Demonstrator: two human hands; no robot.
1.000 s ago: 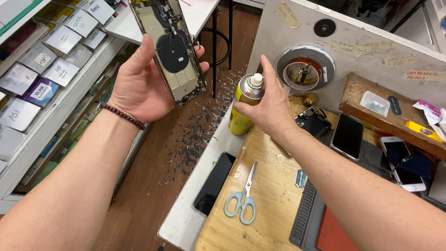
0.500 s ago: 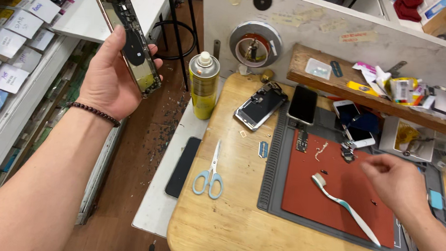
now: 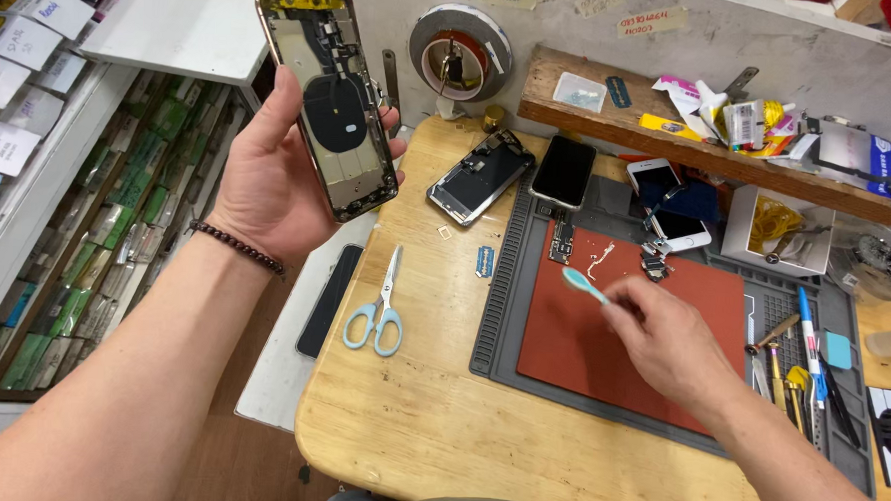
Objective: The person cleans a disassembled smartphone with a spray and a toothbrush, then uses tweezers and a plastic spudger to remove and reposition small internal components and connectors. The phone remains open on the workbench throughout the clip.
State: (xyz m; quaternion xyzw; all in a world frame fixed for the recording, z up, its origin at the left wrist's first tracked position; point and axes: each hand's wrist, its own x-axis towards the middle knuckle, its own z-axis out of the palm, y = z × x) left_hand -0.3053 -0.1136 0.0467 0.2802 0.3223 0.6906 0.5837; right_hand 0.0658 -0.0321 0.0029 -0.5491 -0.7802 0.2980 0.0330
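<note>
My left hand holds an opened phone housing upright, its inner side with a black round coil facing me, out past the left edge of the wooden bench. My right hand is closed on a light blue toothbrush, its head pointing up-left above the red mat. Small phone parts lie on the mat just beyond the brush.
Blue-handled scissors lie on the bench left of the grey work mat. A detached screen and two phones sit further back. A black phone lies on a white ledge. Hand tools lie at right. Shelves of boxes stand on the left.
My right hand let go of the spray can, moved to the red mat and picked up the toothbrush. My left hand still holds the phone housing. The can is out of sight now.
</note>
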